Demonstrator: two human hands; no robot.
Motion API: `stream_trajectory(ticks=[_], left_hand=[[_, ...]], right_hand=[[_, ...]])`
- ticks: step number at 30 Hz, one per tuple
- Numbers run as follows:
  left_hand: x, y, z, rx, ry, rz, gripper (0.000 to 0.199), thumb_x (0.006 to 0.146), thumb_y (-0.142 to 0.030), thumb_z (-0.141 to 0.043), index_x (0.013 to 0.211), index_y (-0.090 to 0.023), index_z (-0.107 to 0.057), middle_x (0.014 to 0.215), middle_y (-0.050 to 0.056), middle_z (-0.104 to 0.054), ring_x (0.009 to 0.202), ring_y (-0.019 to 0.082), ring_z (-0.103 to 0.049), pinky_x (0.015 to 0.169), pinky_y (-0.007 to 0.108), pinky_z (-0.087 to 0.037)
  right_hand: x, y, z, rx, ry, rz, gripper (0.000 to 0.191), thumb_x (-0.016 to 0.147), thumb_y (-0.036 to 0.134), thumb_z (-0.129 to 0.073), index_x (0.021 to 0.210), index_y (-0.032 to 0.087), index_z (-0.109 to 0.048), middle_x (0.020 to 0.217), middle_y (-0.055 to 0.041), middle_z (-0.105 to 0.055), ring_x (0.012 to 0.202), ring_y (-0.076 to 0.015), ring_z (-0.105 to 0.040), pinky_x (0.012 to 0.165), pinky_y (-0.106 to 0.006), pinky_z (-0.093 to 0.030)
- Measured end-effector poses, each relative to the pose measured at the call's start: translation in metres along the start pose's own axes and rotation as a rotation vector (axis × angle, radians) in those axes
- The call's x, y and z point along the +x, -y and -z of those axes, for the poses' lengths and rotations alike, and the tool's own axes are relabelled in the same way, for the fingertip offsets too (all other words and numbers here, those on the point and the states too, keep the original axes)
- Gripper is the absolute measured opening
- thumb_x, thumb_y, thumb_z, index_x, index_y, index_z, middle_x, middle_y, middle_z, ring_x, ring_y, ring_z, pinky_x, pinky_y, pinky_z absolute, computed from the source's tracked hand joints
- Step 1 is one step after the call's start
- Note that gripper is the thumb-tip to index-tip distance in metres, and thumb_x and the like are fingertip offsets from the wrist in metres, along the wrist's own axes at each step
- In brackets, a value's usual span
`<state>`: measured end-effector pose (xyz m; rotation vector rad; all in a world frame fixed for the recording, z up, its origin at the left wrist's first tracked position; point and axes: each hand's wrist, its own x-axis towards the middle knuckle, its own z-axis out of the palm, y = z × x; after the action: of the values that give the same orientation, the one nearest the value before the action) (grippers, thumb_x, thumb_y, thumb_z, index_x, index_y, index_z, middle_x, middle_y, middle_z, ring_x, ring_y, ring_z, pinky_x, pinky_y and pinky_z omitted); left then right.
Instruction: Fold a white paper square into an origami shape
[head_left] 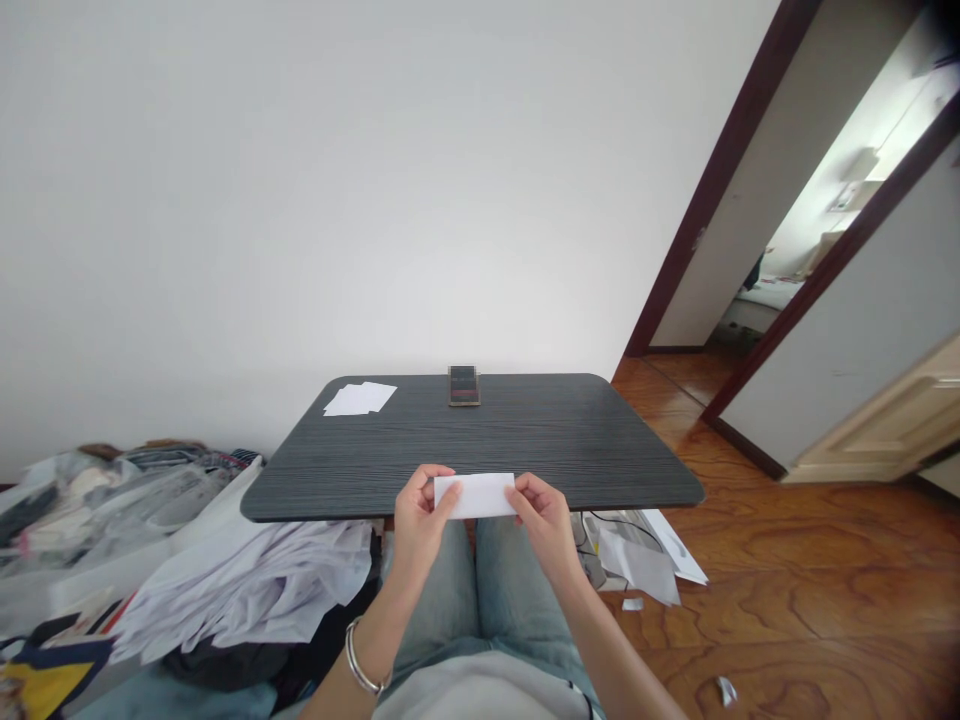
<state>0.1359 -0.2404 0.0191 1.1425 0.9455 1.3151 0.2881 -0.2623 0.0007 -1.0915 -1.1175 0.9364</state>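
fingers [448, 498] at both paper [482, 496] ends

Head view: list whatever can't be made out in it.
All in the head view:
White paper: underside hidden, facing away from the camera.
Left hand and right hand: some fingertips hidden behind the paper.
Phone: screen content too small to read.
Loose sheets: number hidden by overlap.
Clothes heap: cut off by the left edge.
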Motion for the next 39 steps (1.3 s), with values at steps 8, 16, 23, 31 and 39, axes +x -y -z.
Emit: stream_trajectory(ticks=[8,16,23,31,39], left_hand=[[-0.003,-0.005,-0.003,-0.010,0.000,-0.011,0.029,0.067,-0.033,-0.069,0.085,-0.017,-0.051,0.056,-0.004,-0.060,0.049,0.009,-0.052,0.048,0.017,-0.037],[-0.007,-0.012,-0.004,-0.028,0.007,-0.031,0.028,0.068,-0.032,-0.069,0.084,-0.017,-0.051,0.058,-0.004,-0.060,0.050,0.009,-0.051,0.048,0.017,-0.037],[-0.009,-0.018,-0.005,-0.022,0.015,-0.052,0.027,0.069,-0.031,-0.068,0.084,-0.017,-0.051,0.059,-0.003,-0.060,0.051,0.008,-0.050,0.049,0.016,-0.037],[-0.010,-0.020,-0.007,-0.010,-0.002,-0.073,0.025,0.069,-0.031,-0.068,0.082,-0.017,-0.052,0.058,-0.004,-0.058,0.051,0.007,-0.049,0.049,0.016,-0.036],[-0.010,-0.023,-0.007,-0.019,0.009,-0.041,0.031,0.069,-0.033,-0.067,0.090,-0.017,-0.051,0.058,-0.003,-0.061,0.052,0.011,-0.055,0.049,0.018,-0.039]], right_hand=[[-0.001,0.003,0.003,-0.005,0.021,0.006,0.028,0.076,0.038,-0.056,0.060,0.019,-0.045,0.053,0.0052,-0.038,0.048,-0.0086,-0.031,0.044,-0.021,-0.025],[-0.007,0.018,0.003,0.036,0.019,0.006,0.028,0.076,0.037,-0.057,0.060,0.018,-0.044,0.054,0.0048,-0.039,0.050,-0.0084,-0.032,0.045,-0.020,-0.027],[-0.009,0.024,0.002,0.059,0.019,0.015,0.026,0.077,0.035,-0.057,0.062,0.018,-0.045,0.056,0.0045,-0.039,0.051,-0.0083,-0.032,0.045,-0.020,-0.026],[-0.009,0.029,0.001,0.049,0.007,0.024,0.025,0.077,0.034,-0.057,0.061,0.018,-0.046,0.055,0.0045,-0.039,0.051,-0.0086,-0.034,0.046,-0.020,-0.027],[-0.008,0.030,0.001,0.056,-0.002,0.013,0.027,0.075,0.037,-0.058,0.060,0.019,-0.045,0.053,0.0050,-0.038,0.049,-0.0089,-0.032,0.043,-0.020,-0.025]])
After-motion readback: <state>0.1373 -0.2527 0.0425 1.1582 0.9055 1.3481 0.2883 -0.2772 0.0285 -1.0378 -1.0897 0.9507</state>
